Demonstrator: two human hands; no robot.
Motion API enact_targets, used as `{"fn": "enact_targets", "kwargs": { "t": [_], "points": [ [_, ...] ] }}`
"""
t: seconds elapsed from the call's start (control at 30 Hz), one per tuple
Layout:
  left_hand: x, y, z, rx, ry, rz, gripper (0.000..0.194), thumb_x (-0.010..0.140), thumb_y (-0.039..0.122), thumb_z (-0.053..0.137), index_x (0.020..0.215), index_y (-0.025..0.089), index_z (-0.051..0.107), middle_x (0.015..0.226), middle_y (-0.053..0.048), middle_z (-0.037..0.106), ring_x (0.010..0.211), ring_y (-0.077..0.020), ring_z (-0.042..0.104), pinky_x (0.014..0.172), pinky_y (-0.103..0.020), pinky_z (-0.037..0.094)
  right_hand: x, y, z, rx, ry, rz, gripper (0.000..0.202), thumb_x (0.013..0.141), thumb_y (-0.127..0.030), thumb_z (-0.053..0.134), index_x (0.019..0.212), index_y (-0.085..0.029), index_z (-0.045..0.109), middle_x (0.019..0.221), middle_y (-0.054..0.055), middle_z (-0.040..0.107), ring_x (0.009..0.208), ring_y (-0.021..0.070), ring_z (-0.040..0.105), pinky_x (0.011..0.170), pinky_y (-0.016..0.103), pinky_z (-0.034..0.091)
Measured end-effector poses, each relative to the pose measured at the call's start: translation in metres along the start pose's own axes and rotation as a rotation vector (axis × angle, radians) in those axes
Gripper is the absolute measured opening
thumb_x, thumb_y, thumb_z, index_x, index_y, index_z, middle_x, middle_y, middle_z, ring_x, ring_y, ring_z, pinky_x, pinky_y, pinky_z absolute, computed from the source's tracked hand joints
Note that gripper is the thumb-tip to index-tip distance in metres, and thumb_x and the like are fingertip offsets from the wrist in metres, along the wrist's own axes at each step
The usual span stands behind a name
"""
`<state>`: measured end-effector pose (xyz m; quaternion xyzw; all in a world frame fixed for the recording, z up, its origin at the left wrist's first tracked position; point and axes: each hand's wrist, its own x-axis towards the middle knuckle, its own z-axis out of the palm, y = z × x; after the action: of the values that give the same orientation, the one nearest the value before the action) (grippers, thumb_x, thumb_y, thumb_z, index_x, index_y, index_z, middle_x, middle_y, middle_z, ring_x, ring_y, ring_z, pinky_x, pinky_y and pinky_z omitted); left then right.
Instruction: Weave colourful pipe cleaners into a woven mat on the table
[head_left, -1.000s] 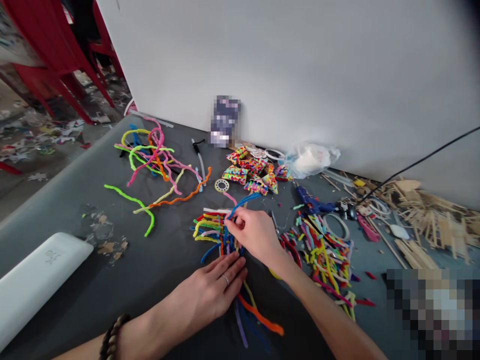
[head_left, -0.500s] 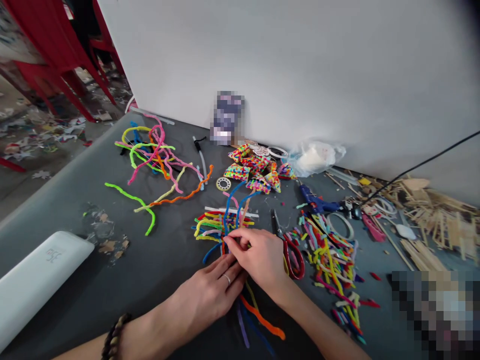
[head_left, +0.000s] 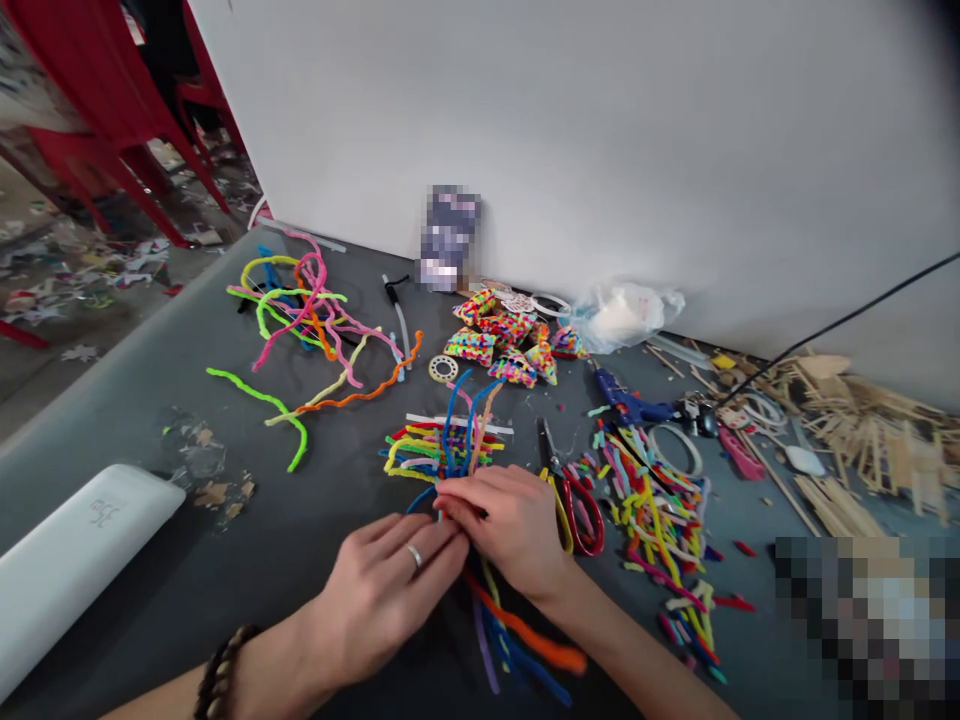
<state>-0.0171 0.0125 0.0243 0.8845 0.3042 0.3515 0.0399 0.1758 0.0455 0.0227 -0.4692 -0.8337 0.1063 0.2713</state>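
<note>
A bundle of coloured pipe cleaners [head_left: 450, 440] lies on the grey table [head_left: 150, 400] in the middle of the head view. My right hand [head_left: 510, 525] pinches several strands where they cross, with blue, pink and tan ends rising beyond its fingers. Beside it my left hand [head_left: 382, 585], with a ring on one finger and a bead bracelet at the wrist, presses on the same strands. Orange, blue and purple ends [head_left: 525, 645] trail out beneath both hands.
Red-handled scissors [head_left: 577, 505] lie right of my right hand, beside a pile of cut pipe cleaner pieces [head_left: 660, 520]. Long loose pipe cleaners [head_left: 307, 320] lie at the far left. Beaded shapes [head_left: 510, 345], a blue glue gun [head_left: 626, 405], wooden sticks [head_left: 862, 440] and a white case [head_left: 67, 555] surround them.
My right hand has drawn back toward me from the bundle's far side, pulling blue and pink strands upright. My left hand has shifted slightly left and its fingers have curled onto the strands.
</note>
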Motion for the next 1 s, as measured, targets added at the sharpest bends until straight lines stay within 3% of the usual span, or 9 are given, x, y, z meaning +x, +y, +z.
{"fn": "enact_targets", "kwargs": {
  "t": [0.1, 0.2, 0.4, 0.53, 0.67, 0.8, 0.9, 1.0],
  "points": [
    [0.004, -0.009, -0.001, 0.106, 0.011, -0.237, 0.019, 0.097, 0.016, 0.061, 0.114, 0.019, 0.069, 0.094, -0.003, 0.074, 0.08, -0.0191, 0.067, 0.075, -0.035, 0.055, -0.003, 0.001, -0.002, 0.006, -0.026, 0.0, 0.018, 0.102, -0.035, 0.061, 0.096, -0.027, 0.076, 0.076, -0.003, 0.073, 0.071, 0.014, 0.064, 0.067, 0.03, 0.034],
    [0.007, -0.019, 0.001, 0.201, -0.063, -0.347, 0.018, 0.094, 0.009, 0.06, 0.1, 0.022, 0.072, 0.088, -0.002, 0.07, 0.082, -0.0215, 0.063, 0.074, -0.036, 0.054, -0.006, 0.004, -0.004, -0.027, -0.043, -0.059, 0.02, 0.103, -0.036, 0.06, 0.093, -0.028, 0.076, 0.071, -0.003, 0.069, 0.07, 0.0142, 0.061, 0.065, 0.032, 0.03],
    [0.002, -0.023, 0.003, 0.244, -0.069, -0.271, 0.025, 0.088, 0.005, 0.06, 0.101, 0.021, 0.072, 0.096, -0.004, 0.071, 0.087, -0.0242, 0.062, 0.075, -0.038, 0.055, -0.004, 0.01, -0.01, -0.076, -0.115, -0.266, 0.017, 0.102, -0.035, 0.061, 0.093, -0.028, 0.073, 0.072, -0.004, 0.066, 0.074, 0.0165, 0.056, 0.067, 0.033, 0.029],
    [0.002, -0.024, 0.004, 0.257, -0.107, -0.232, 0.026, 0.087, 0.003, 0.06, 0.102, 0.019, 0.072, 0.106, -0.006, 0.071, 0.093, -0.0253, 0.063, 0.081, -0.04, 0.056, -0.002, 0.005, -0.014, -0.188, -0.115, -0.378, 0.01, 0.099, -0.024, 0.064, 0.093, -0.025, 0.071, 0.092, -0.003, 0.072, 0.081, 0.0165, 0.057, 0.069, 0.034, 0.033],
    [0.003, -0.027, 0.005, 0.189, -0.101, -0.244, 0.027, 0.089, 0.005, 0.056, 0.108, 0.018, 0.072, 0.105, -0.008, 0.072, 0.095, -0.0253, 0.063, 0.085, -0.041, 0.056, -0.005, -0.014, -0.019, -0.444, -0.112, -0.521, 0.017, 0.098, -0.012, 0.056, 0.094, -0.017, 0.072, 0.083, 0.003, 0.071, 0.071, 0.0172, 0.054, 0.064, 0.034, 0.033],
    [0.002, -0.03, 0.006, 0.069, -0.09, -0.301, 0.026, 0.093, 0.007, 0.052, 0.106, 0.019, 0.071, 0.094, -0.006, 0.07, 0.089, -0.0226, 0.063, 0.082, -0.037, 0.057, -0.009, -0.035, -0.024, -0.743, -0.094, -0.73, 0.022, 0.097, -0.013, 0.052, 0.097, -0.008, 0.074, 0.086, 0.013, 0.073, 0.073, 0.021, 0.058, 0.067, 0.035, 0.039],
    [0.003, -0.029, 0.005, 0.06, -0.083, -0.309, 0.03, 0.094, 0.006, 0.05, 0.115, 0.017, 0.069, 0.094, -0.007, 0.07, 0.089, -0.0225, 0.063, 0.083, -0.038, 0.057, -0.008, -0.04, -0.024, -0.756, -0.124, -0.733, 0.029, 0.099, -0.011, 0.046, 0.096, -0.016, 0.075, 0.089, 0.009, 0.074, 0.077, 0.0201, 0.059, 0.069, 0.033, 0.044],
    [0.005, -0.027, 0.002, 0.083, -0.093, -0.316, 0.029, 0.093, 0.007, 0.052, 0.113, 0.016, 0.071, 0.101, -0.011, 0.069, 0.093, -0.0248, 0.062, 0.08, -0.038, 0.058, -0.006, -0.035, -0.019, -0.626, -0.128, -0.664, 0.031, 0.101, -0.012, 0.043, 0.094, -0.019, 0.073, 0.096, 0.008, 0.075, 0.085, 0.0204, 0.062, 0.071, 0.032, 0.047]
  ]
}}
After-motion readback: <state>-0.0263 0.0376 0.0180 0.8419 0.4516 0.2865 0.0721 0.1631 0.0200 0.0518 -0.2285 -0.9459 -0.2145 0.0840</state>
